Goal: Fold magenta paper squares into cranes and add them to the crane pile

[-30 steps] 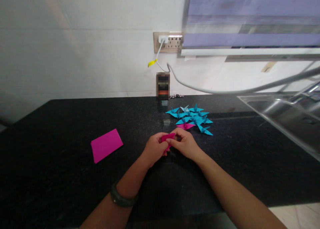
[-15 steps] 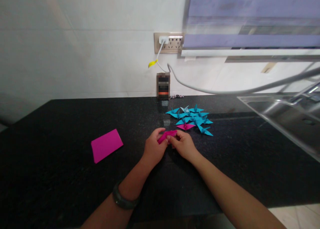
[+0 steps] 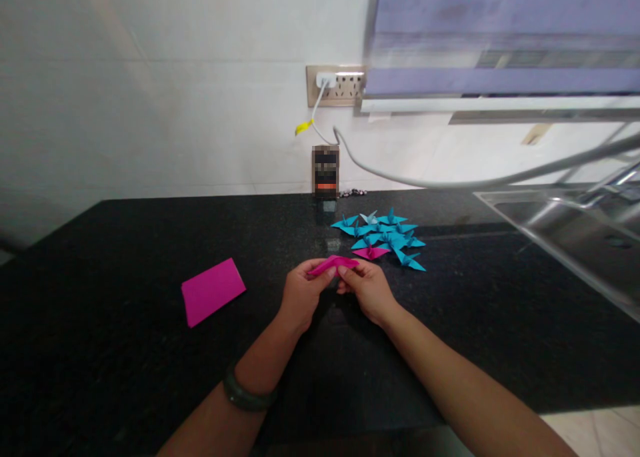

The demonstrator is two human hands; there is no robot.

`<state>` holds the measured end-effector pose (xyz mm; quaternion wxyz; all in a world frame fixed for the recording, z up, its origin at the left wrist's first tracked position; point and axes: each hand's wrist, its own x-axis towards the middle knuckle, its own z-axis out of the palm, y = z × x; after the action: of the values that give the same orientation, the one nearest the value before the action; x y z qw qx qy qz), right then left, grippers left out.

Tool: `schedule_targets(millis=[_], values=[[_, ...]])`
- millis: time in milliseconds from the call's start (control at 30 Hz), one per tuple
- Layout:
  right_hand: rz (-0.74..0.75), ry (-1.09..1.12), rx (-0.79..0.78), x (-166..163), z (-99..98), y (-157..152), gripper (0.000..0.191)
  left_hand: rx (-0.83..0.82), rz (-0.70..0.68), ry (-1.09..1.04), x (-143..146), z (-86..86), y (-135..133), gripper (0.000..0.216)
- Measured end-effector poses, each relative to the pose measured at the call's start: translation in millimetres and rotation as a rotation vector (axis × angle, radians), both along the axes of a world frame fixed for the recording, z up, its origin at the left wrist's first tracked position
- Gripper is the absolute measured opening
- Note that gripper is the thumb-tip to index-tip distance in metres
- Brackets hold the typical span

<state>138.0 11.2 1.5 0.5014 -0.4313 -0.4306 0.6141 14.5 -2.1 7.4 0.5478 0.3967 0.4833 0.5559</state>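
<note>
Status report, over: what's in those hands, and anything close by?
Left hand and right hand both pinching folded pink paper. Paper partly hidden behind hands. Folded cranes just beyond right hand.

The person's left forearm bears a thick, rounded, dark grey-green bangle, a ring-like band with a smooth, faintly shiny surface; its material cannot be told. The right forearm is bare, as are the left hand and the right hand.
</note>
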Motion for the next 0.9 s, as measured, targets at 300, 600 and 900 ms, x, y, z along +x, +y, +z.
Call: schedule_targets(millis=[300,600,900], values=[[-0.073,-0.076,0.023,-2.3,4.1,-1.9,0.026,-0.038,0.034,0.069,1.5,-2.5,-1.3,0.033],[0.109,-0.05,-0.126,1.2,4.1,-1.4,0.019,-0.018,0.134,0.085,-1.1,3.0,0.6,0.026],[0.149,-0.152,-0.093,0.0,3.7,-4.1,0.024,0.031,-0.011,0.156,-2.8,3.5,-0.1,0.027]])
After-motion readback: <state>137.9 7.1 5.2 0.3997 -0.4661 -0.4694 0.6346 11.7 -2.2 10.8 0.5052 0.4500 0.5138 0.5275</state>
